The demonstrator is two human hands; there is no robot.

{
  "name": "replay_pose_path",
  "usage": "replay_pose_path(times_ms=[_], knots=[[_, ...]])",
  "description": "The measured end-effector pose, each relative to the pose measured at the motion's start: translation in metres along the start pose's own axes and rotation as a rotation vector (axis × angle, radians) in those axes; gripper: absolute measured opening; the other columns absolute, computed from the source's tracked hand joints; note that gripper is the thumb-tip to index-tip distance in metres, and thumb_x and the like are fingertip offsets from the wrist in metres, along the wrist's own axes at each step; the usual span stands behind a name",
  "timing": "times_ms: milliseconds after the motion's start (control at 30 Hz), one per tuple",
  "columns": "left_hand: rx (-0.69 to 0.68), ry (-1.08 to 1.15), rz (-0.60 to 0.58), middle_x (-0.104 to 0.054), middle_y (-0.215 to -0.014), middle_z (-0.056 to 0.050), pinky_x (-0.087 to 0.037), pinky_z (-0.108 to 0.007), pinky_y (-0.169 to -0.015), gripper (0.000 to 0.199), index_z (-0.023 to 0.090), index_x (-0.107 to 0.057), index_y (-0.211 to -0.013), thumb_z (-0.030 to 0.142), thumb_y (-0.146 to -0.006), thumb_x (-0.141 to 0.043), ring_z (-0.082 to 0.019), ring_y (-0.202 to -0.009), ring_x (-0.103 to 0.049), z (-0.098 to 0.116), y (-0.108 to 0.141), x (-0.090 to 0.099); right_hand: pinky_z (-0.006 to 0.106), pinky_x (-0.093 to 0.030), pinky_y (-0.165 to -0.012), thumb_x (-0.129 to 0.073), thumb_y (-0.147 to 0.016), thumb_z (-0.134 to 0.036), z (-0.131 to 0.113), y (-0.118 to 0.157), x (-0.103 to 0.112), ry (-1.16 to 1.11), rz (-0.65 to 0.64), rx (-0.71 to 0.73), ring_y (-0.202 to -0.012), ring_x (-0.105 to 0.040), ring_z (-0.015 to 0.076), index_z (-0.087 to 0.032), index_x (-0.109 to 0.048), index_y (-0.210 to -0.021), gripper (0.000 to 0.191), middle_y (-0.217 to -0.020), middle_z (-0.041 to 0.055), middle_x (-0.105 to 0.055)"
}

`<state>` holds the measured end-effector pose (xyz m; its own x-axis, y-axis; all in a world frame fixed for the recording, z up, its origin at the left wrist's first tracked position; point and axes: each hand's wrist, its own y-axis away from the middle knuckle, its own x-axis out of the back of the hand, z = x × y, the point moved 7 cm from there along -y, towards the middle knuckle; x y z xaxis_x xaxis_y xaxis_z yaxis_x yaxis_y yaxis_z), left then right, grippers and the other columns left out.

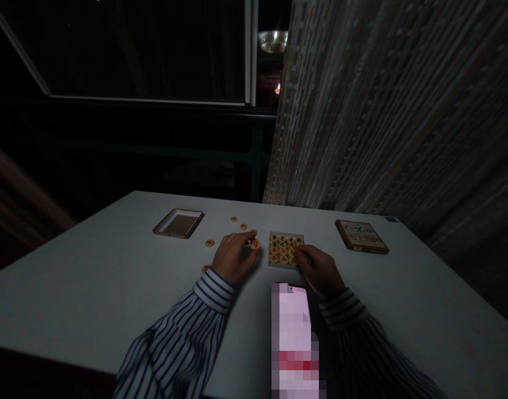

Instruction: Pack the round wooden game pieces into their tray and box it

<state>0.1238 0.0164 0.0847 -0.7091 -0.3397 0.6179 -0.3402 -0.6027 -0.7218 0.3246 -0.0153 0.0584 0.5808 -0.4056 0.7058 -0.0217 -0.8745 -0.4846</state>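
Note:
Round wooden pieces with red and black characters lie in rows in a small tray (283,264) at the middle of the table. My left hand (236,256), left of the tray, pinches a red-marked piece (254,244) between thumb and fingers. My right hand (319,268) is at the tray's right side, its fingers closed on a piece (296,256) at the tray's lower right corner. Several loose pieces lie left of the tray, among them one (209,243) beside my left hand and another (234,219) farther back.
On the white table (91,288), an open box part (179,223) lies at the left and a printed box (361,236) at the right. A lit phone (294,332), partly pixelated, is near the front. A bead curtain (341,111) hangs behind, beside a dark window (146,50).

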Motion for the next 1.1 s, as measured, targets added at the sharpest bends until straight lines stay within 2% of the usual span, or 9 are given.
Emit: replay_pose_path(times_ms=[433,767,967,1100], knots=[[0.008,0.019,-0.037,-0.064,-0.086,-0.004,-0.043,-0.034,-0.078,0.028,0.018,-0.053,-0.102,0.023,-0.074,-0.057,-0.018,-0.081,-0.059,0.008,-0.011,-0.011,0.03,-0.049,-0.075,-0.042,-0.084,-0.029,0.002,0.004,-0.001,-0.004,0.04,0.034,-0.081,-0.063,0.0175,-0.017,-0.062,-0.09,0.024,-0.088,0.0074,-0.068],[0.011,0.066,-0.035,-0.064,-0.088,-0.004,-0.043,-0.034,-0.08,0.029,0.018,-0.052,-0.103,0.026,-0.076,-0.058,-0.017,-0.082,-0.058,0.014,-0.019,-0.028,0.03,-0.049,-0.077,-0.042,-0.083,-0.029,0.007,0.004,0.002,-0.039,0.074,-0.043,-0.082,-0.063,0.0178,-0.018,-0.063,-0.088,0.024,-0.088,0.0067,-0.068],[0.02,0.075,-0.057,-0.064,-0.088,-0.004,-0.044,-0.034,-0.077,0.029,0.018,-0.053,-0.104,0.027,-0.076,-0.058,-0.018,-0.083,-0.057,0.019,-0.019,-0.039,0.03,-0.049,-0.074,-0.043,-0.083,-0.03,0.01,0.005,0.003,-0.042,0.098,-0.057,-0.079,-0.063,0.0176,-0.018,-0.062,-0.086,0.023,-0.085,0.0067,-0.067],[0.006,0.082,-0.07,-0.065,-0.088,-0.005,-0.044,-0.036,-0.081,0.029,0.018,-0.054,-0.102,0.025,-0.075,-0.06,-0.019,-0.084,-0.058,0.024,-0.016,-0.047,0.029,-0.05,-0.071,-0.045,-0.082,-0.03,0.014,0.005,0.002,-0.06,0.097,-0.071,-0.076,-0.063,0.0172,-0.018,-0.063,-0.086,0.022,-0.085,0.0067,-0.068]])
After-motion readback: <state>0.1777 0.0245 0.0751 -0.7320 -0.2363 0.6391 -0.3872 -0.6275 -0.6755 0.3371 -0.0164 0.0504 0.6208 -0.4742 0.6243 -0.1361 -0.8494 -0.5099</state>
